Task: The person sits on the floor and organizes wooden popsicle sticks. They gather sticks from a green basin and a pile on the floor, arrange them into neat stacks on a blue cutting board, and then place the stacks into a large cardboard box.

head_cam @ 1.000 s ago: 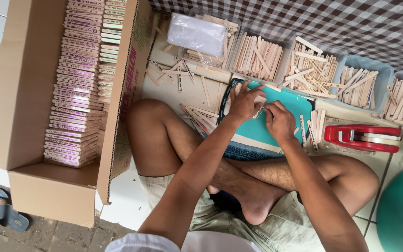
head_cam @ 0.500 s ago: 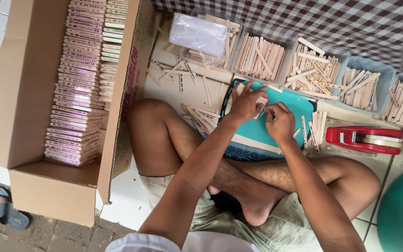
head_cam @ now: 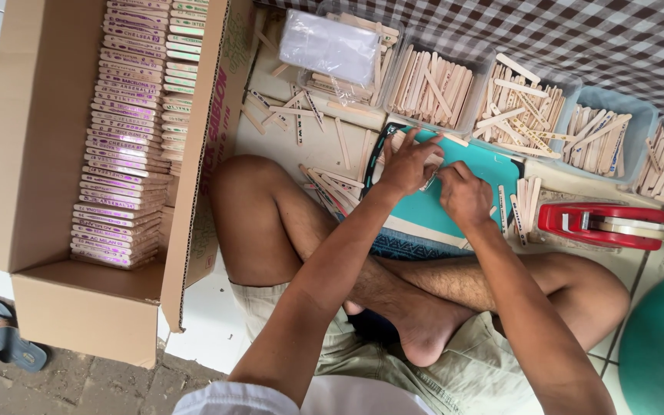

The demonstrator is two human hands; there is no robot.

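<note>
The person sits cross-legged on the floor, both hands down on a teal cutting mat [head_cam: 466, 196] in front of the knees. The left hand [head_cam: 409, 163] lies with fingers spread, pressing flat on what looks like a small clear-wrapped bundle of wooden sticks [head_cam: 429, 178], though it is mostly hidden. The right hand [head_cam: 464, 196] is curled, fingertips pinching at the same bundle from the other side. A red tape dispenser [head_cam: 601, 225] lies just beside the mat. Clear tubs of plain sticks [head_cam: 433, 81] line the far edge. A cardboard box [head_cam: 36, 154] holds rows of packed purple-printed sticks [head_cam: 121, 146].
</note>
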